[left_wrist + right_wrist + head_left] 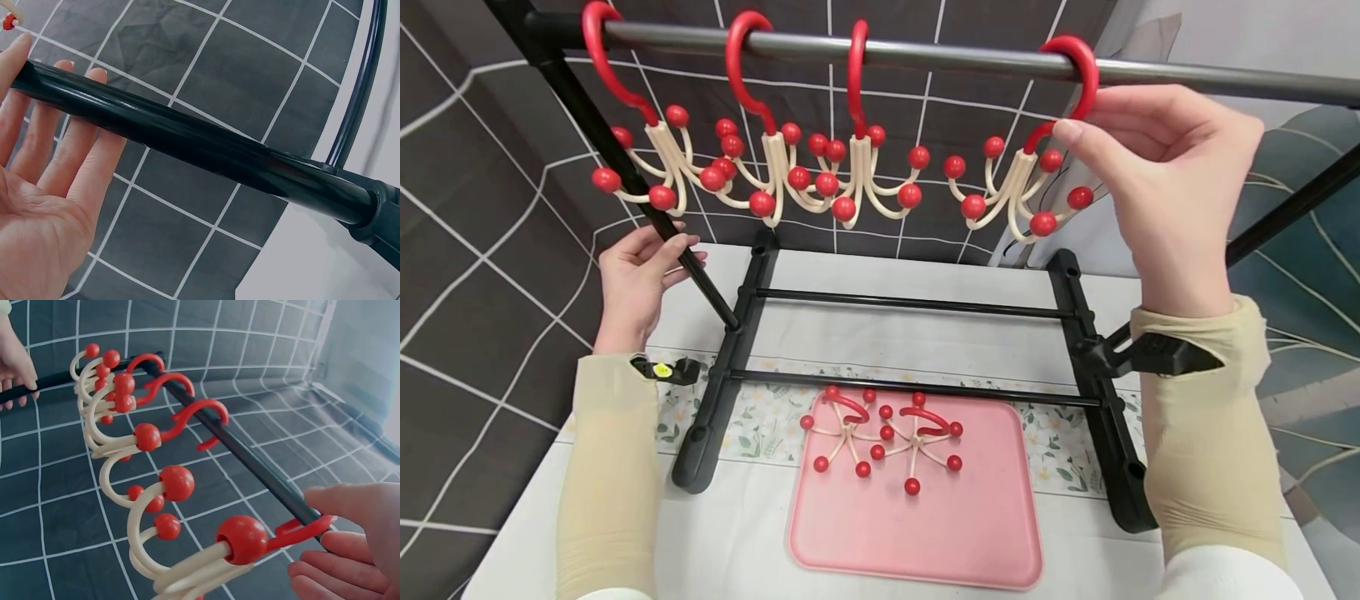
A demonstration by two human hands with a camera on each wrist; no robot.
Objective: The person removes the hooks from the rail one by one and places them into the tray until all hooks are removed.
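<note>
My right hand (1180, 167) is at the rightmost multi-arm hanger (1017, 179), its thumb and fingers around the red hook, which sits over the top rail (925, 57). The hanger has cream arms tipped with red balls. My left hand (636, 271) holds the slanted black post (647, 208) of the rack, thumb in front and fingers behind. The left wrist view shows long, fairly straight fingers (78, 153) behind the post (175, 131). Three more such hangers (861, 158) hang further left. In the right wrist view, the hook (303, 533) lies between thumb and fingers.
Two hangers (917, 437) lie on a pink tray (917, 542) below. The rack stands on black feet (700, 450) joined by crossbars (910, 387) on a white table (730, 533). Dark gridded cloth (475, 250) hangs behind and to the left.
</note>
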